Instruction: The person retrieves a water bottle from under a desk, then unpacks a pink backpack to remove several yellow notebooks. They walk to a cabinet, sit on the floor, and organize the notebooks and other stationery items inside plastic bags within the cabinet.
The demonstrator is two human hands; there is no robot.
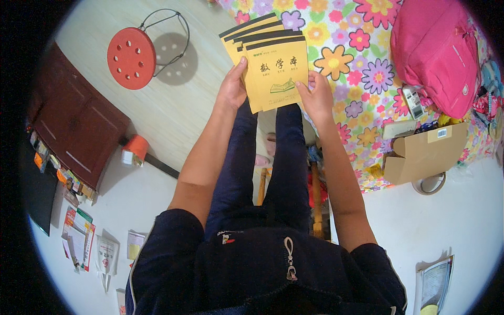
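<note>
Several thin yellow exercise books (278, 73) with dark top strips are fanned out in front of me, the front one facing up with a small green drawing on its cover. My left hand (232, 86) grips the fanned books by their left edge, thumb over the front cover. At the lower right edge, my right hand (316, 97) pinches them, its thumb lying on the front cover. The rear books stick out toward the upper left, mostly hidden behind the front one.
A flowered cloth (362, 58) spreads to the right, bearing a pink bag (436, 52), a calculator-like device (413, 102) and an open cardboard box (428, 155). Tape roll (429, 184) lies beside the box. Left are a round red stool (131, 58), brown cabinet (79, 115) and orange bin (137, 147).
</note>
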